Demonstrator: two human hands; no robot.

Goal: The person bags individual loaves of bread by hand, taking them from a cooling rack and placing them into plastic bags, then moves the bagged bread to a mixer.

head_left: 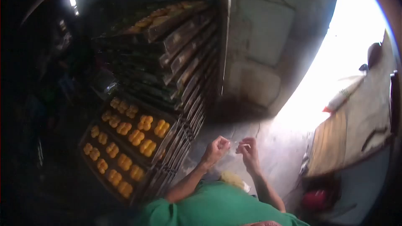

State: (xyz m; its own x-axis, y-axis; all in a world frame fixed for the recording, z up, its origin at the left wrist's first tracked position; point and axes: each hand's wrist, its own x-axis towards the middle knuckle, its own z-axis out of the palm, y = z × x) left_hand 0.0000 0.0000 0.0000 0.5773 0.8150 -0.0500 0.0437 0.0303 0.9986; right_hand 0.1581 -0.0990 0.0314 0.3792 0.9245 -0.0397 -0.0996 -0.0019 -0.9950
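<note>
Looking down, I see a tall rack (184, 54) on my left, full of baking trays. Two trays (125, 150) stick out low down, and they hold rows of golden buns (145, 122). More buns (159, 16) sit on the top shelf. That side is very dark. A grey wall (259, 37) stands past the rack, and bright light comes in on the right. A red thing (314, 199) sits low on the right, too blurry to name.

Both my hands are up in front of my green shirt (213, 207), close together above the grey floor (276, 150). My left hand (215, 148) is curled, with the fingers bent in and pinched at the tips. My right hand (249, 150) is bent the same way, fingers pointing at the left one. Between them I hold a thin clear bit of plastic (233, 144), pinched at both ends. It is small and hard to see. Something pale yellow (232, 179) sits just under my wrists, by my shirt. I cannot tell what it is.
</note>
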